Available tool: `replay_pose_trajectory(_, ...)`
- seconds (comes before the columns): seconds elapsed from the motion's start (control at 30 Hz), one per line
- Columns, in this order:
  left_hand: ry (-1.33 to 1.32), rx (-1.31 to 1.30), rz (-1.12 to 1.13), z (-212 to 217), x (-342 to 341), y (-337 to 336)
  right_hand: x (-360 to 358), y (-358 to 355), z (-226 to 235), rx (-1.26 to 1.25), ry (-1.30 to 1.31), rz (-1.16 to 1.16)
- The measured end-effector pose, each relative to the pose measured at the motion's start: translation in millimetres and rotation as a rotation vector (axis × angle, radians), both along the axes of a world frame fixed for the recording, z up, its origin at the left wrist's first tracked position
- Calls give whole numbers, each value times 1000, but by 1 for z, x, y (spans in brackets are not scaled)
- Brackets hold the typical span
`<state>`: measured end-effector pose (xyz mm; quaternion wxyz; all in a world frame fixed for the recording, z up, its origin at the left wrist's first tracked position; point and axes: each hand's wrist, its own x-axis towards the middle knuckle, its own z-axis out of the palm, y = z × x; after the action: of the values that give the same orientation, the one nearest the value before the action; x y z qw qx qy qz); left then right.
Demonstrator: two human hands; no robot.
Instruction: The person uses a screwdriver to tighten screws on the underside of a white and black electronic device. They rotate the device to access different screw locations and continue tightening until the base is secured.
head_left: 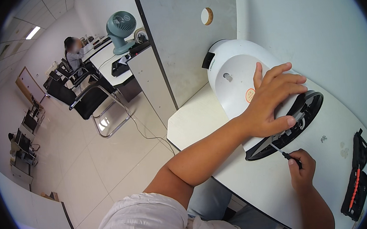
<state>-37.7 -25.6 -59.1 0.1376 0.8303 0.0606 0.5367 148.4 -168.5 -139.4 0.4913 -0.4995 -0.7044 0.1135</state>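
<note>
In the office, a teal fan [121, 24] stands well left of the fingers [277, 72]. On the surface [193, 129], a white appliance [233, 67] lies under the left hand [270, 98], spread open; the right hand [302, 172] grips a screwdriver [286, 155]; right of its fingers lies a tool case [360, 156].

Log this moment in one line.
left hand: on white appliance | right hand: holding screwdriver, tip at black rim | red tool: in black case

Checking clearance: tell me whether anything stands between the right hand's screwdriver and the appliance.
Nothing visible does: the screwdriver in the right hand reaches the appliance; the left hand lies clear of the tip.
</note>
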Motion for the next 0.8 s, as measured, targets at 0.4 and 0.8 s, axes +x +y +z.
replay_pose_trajectory(0.4,-5,0,-3,0,-1,0,-1,2,0,24,85,-69)
replay_pose_trajectory(0.8,-8,-4,-7,1,-1,-1,3,4,-6,-8,139,-14)
